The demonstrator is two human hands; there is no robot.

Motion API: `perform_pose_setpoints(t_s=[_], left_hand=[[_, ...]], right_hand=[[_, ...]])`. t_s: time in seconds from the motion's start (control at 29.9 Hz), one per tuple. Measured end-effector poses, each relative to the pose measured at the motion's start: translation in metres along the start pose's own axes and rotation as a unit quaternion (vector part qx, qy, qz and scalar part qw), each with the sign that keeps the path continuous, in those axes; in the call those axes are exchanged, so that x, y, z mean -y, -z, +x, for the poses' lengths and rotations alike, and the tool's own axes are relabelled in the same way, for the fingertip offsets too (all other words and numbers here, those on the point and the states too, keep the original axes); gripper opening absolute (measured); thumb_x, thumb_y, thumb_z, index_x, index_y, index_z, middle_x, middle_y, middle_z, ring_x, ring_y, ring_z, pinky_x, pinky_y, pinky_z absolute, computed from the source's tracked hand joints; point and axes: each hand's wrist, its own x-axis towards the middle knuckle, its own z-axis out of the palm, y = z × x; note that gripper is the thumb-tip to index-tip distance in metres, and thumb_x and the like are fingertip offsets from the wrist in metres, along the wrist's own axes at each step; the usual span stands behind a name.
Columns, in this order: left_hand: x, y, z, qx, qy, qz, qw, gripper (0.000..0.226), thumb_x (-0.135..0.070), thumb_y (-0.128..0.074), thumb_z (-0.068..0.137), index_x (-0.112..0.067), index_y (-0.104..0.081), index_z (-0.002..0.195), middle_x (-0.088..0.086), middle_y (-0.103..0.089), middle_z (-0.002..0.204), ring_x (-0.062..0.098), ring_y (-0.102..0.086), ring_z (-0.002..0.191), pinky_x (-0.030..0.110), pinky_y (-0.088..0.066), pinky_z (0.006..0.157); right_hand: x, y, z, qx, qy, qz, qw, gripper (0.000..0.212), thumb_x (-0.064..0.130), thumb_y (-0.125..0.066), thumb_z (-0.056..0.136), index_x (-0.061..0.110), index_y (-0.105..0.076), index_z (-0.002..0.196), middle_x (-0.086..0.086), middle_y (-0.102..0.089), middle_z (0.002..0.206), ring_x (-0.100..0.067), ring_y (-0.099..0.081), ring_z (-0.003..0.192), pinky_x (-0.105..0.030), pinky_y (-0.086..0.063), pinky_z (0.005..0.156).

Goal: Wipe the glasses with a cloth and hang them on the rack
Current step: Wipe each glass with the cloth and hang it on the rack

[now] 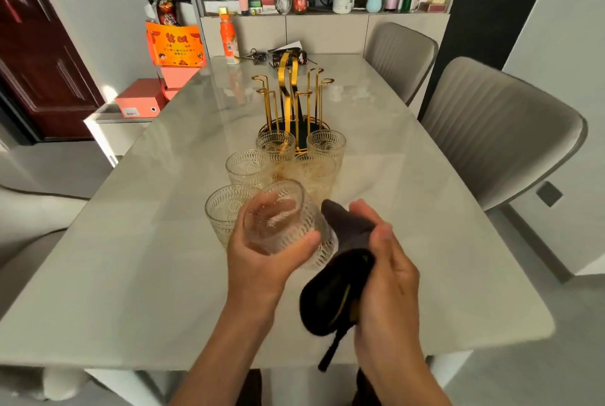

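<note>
Head view: left hand [262,261] grips tilted glass [281,222], mouth toward camera; right hand [389,261] clutches cloth [340,278].

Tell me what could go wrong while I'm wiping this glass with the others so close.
1. The held glass is tilted in only the left hand, so it could slip.
2. It hovers right over the nearest standing glass; a bump might chip either.
3. The dark cloth in the right hand dangles, and could snag.
</note>
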Motion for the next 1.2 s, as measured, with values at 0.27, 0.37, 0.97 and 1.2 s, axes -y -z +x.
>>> perform_pose_setpoints(t_s=[0.27,0.37,0.97,1.2], left_hand=[[-0.004,-0.003,-0.007,0.125,-0.164,0.319,0.925,0.075,-0.057,-0.077,0.064,-0.041,-0.050,0.132,-0.033,-0.061,0.120,-0.014,-0.051,0.116,0.061,-0.036,0.114],[-0.007,-0.002,-0.004,0.130,-0.231,0.387,0.883,0.074,-0.056,-0.074,0.066,-0.035,-0.050,0.133,-0.022,-0.062,0.124,0.003,-0.057,0.118,0.060,-0.025,0.121],[-0.016,0.009,0.012,0.257,-0.196,0.469,0.822,0.086,-0.053,-0.082,0.070,-0.028,-0.045,0.143,-0.017,-0.050,0.123,0.016,-0.046,0.115,0.044,-0.042,0.107],[-0.018,0.007,0.005,0.265,-0.123,0.363,0.885,0.082,-0.050,-0.086,0.061,-0.040,-0.043,0.131,-0.017,-0.063,0.113,0.016,-0.060,0.106,0.046,-0.049,0.102]], right_hand=[[0.028,0.009,0.038,0.188,-0.194,0.037,0.962,0.050,0.026,-0.059,0.085,0.015,-0.065,0.132,-0.016,-0.072,0.123,-0.023,-0.071,0.108,-0.033,-0.059,0.088],[0.023,0.015,0.042,0.188,-0.108,-0.227,0.950,0.052,0.005,-0.059,0.089,0.032,-0.061,0.133,0.006,-0.075,0.116,-0.012,-0.069,0.108,-0.027,-0.055,0.089],[0.024,0.031,0.049,0.175,-0.159,-0.172,0.956,0.013,0.010,-0.063,0.098,0.009,-0.074,0.103,-0.016,-0.078,0.098,-0.027,-0.077,0.087,-0.031,-0.061,0.064],[0.043,0.033,0.058,0.258,-0.125,-0.146,0.947,0.018,0.004,-0.060,0.098,0.013,-0.074,0.106,-0.002,-0.075,0.080,-0.005,-0.070,0.064,-0.014,-0.047,0.045]])
